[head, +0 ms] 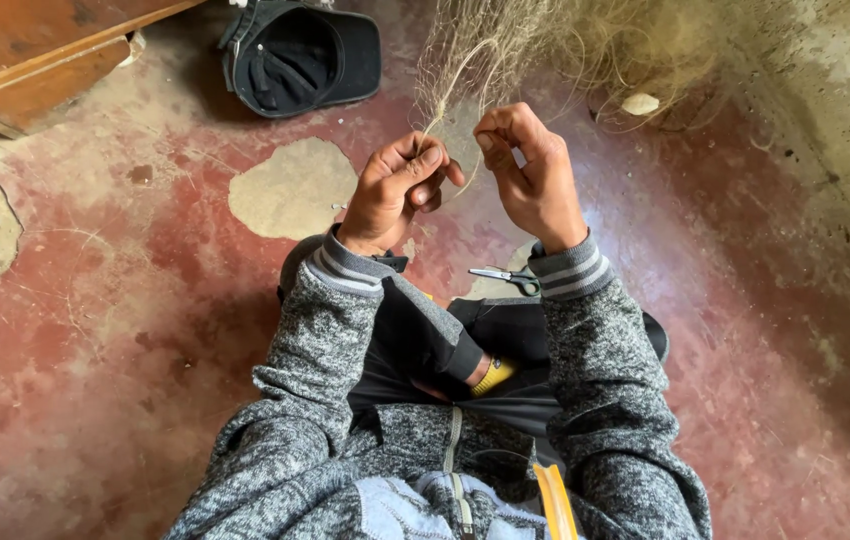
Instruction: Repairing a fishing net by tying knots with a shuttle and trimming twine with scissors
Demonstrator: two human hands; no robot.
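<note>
A fine pale fishing net [535, 40] hangs bunched at the top middle of the head view, its threads running down toward my hands. My left hand [395, 190] pinches a strand of the net between thumb and fingers. My right hand [535, 175] is just beside it, fingers curled and pinching the same mesh of threads. Both arms wear grey knit sleeves with striped cuffs. I sit on the floor with my legs folded under my arms.
Small scissors [505, 276] lie on the red worn floor [115, 330] just below my right wrist. A dark cap [300, 55] lies upside down at the top. A wooden board [35, 55] is at top left. A rough concrete wall [845, 110] runs along the right.
</note>
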